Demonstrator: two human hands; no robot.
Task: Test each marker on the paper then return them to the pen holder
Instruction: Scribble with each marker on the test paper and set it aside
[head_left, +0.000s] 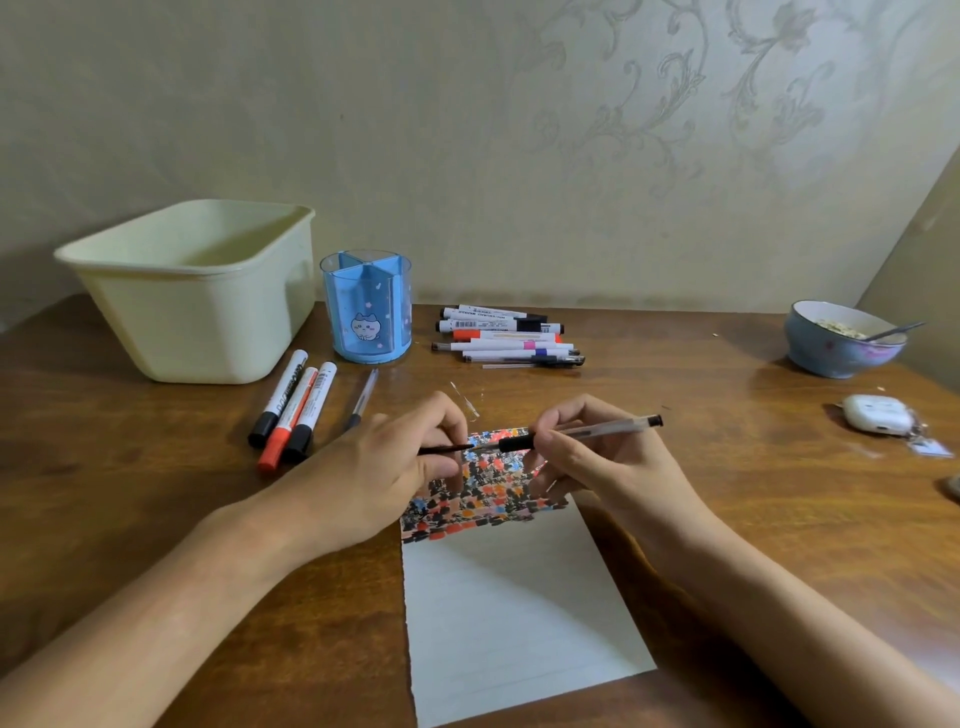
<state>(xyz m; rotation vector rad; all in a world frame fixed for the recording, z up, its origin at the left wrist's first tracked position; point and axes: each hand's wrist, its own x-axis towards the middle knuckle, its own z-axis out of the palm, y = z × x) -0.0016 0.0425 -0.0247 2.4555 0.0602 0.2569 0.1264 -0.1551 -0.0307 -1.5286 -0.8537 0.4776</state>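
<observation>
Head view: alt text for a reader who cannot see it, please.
Over a paper sheet scribbled with colour, the right hand holds a clear pen while the left hand pinches its black cap. Markers lie beside an empty blue pen holder.

Clear-barrelled black pen (582, 432), uncapped, held level above lined white paper (514, 613) with far end densely scribbled red, black, blue. Slim black cap (444, 450) just off pen tip. Blue divided pen holder (367, 306) upright, behind. Loose markers (506, 338) piled right of holder; three thick markers (293, 410) and one thin pen (362, 399) left.
</observation>
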